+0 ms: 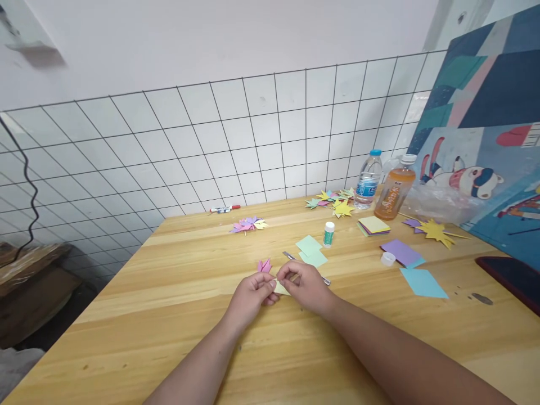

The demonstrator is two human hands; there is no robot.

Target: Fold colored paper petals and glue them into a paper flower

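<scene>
Hands: left hand (252, 293) and right hand (304, 286) meet at the table's middle, fingertips pinching a small pale yellow paper (282, 288) between them.
Good folding: I think both hands should hold the paper tight, line up the edges, then press the fold flat on the wooden table (169, 315).
Paper look: tiny, thin, pale yellow, mostly hidden by fingers.
Close by: pink folded piece (264, 265) at 11 o'clock, just beside; green squares (311, 251) and glue stick (329, 233) at 1 o'clock.

A single head-worn camera looks forward and down across the wooden table (177, 315) toward the tiled wall (236, 140).
</scene>
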